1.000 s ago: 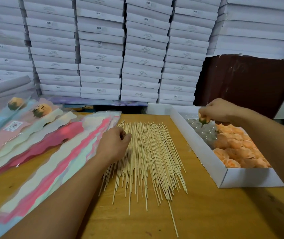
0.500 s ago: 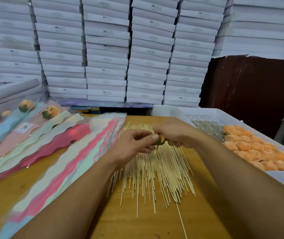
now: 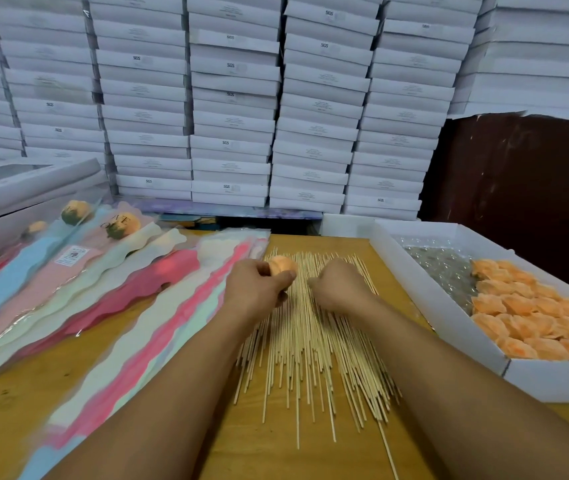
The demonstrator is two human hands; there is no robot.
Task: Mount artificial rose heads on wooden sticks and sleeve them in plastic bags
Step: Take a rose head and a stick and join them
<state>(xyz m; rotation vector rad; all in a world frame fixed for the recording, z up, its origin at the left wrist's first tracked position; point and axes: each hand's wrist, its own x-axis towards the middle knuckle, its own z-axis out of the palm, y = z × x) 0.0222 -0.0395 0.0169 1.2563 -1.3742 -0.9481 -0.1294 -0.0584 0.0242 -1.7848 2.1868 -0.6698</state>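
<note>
My left hand [image 3: 259,289] grips an orange rose head [image 3: 281,266] just above the far end of the pile of wooden sticks [image 3: 310,344]. To its right, my right hand [image 3: 340,289] lies curled on the pile, with its fingertips pinched together on a stick. More orange rose heads [image 3: 532,313] fill the open white box [image 3: 425,292] on the right. Flat pastel plastic sleeves [image 3: 144,327] lie fanned out to the left of the sticks.
Two sleeved roses [image 3: 122,226] lie at the far left beside a long white box [image 3: 16,188]. Stacked white boxes [image 3: 231,98] wall off the back, and a dark brown panel [image 3: 518,188] stands at the right. Bare wooden table [image 3: 259,445] shows in front.
My right hand carried a rose head from the box to the middle and passed it to my left hand. The right hand then dropped onto the sticks.
</note>
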